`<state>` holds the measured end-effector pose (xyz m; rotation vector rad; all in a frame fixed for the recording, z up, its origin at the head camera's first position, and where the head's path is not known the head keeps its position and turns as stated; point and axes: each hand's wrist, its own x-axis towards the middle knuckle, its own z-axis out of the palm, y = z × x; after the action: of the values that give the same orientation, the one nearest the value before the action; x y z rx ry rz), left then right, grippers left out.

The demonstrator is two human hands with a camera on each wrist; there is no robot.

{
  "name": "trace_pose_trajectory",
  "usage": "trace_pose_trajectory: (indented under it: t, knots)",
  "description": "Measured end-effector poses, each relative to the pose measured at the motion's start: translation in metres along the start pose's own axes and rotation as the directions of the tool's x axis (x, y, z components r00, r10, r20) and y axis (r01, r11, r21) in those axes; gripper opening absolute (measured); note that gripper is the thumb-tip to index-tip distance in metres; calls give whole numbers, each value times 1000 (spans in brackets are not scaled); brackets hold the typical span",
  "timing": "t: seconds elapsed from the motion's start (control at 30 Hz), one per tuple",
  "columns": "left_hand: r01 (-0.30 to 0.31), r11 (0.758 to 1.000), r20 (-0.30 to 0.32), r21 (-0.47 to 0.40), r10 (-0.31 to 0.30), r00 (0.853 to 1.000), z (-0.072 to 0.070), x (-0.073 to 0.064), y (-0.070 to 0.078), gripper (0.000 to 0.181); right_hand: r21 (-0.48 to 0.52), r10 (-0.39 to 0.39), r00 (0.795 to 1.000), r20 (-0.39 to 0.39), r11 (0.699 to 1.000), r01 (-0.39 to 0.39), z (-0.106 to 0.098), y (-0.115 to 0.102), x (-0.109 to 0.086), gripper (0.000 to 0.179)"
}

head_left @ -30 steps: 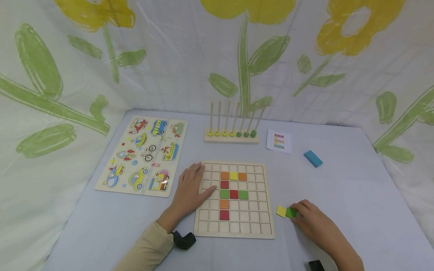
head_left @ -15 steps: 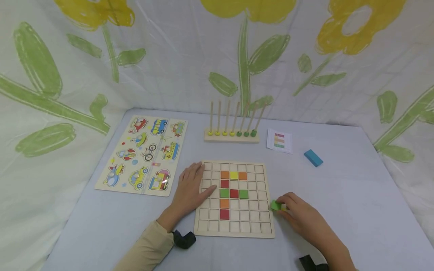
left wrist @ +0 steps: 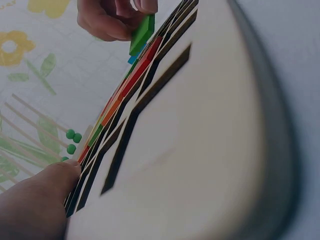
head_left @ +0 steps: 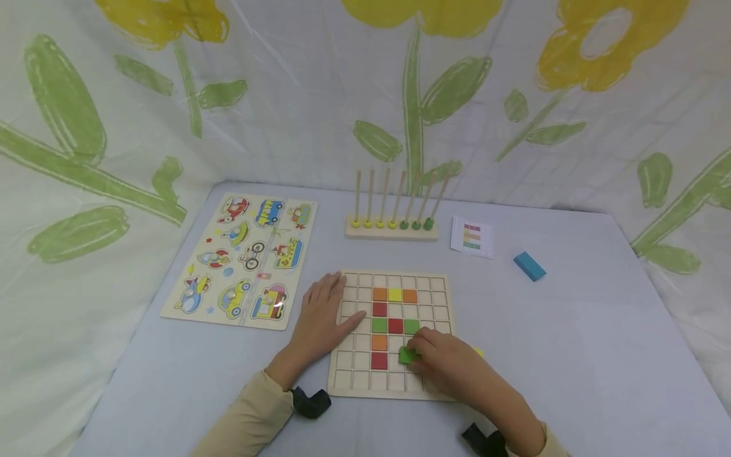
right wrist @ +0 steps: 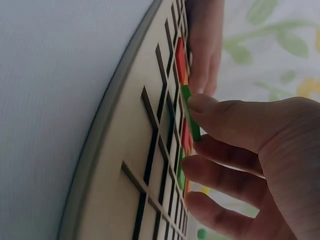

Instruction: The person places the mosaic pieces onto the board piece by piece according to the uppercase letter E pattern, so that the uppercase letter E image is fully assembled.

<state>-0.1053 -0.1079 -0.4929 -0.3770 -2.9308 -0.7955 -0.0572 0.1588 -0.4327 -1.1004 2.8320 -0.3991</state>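
Note:
A wooden grid board [head_left: 339, 388] lies on the table with several orange, yellow, red and green square tiles set in its cells. My right hand [head_left: 451, 365] pinches a green tile [head_left: 406, 355] between thumb and fingers over the lower middle cells, right of the lowest red tile [head_left: 379, 360]. In the right wrist view the pinched green tile [right wrist: 191, 114] stands tilted just above the grid. My left hand [head_left: 322, 320] lies with straight fingers on the board's left edge, thumb reaching over the cells. A yellow tile [head_left: 478, 351] shows partly behind the right hand.
A vehicle puzzle board [head_left: 240, 260] lies to the left. Behind the grid stands a peg rack [head_left: 391, 233] with yellow and green beads. A pattern card [head_left: 472, 237] and a blue block [head_left: 530, 266] lie at the back right.
My right hand has picked up the green tile from beside the yellow one and carried it left, over the board. My left hand stays in place.

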Motion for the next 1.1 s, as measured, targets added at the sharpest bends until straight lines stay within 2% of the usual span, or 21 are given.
trace_pose_trajectory:
  t: [0.6,1.1]
  knots:
    - [11,1000,8,15,-11,1000,-2,1,1,82,-29,-104,994,39,994,105,9,-8,11,19]
    - [12,1000,13,14,-13,1000,-1,0,1,83,-6,-87,995,51,996,87,10,-9,11,18]
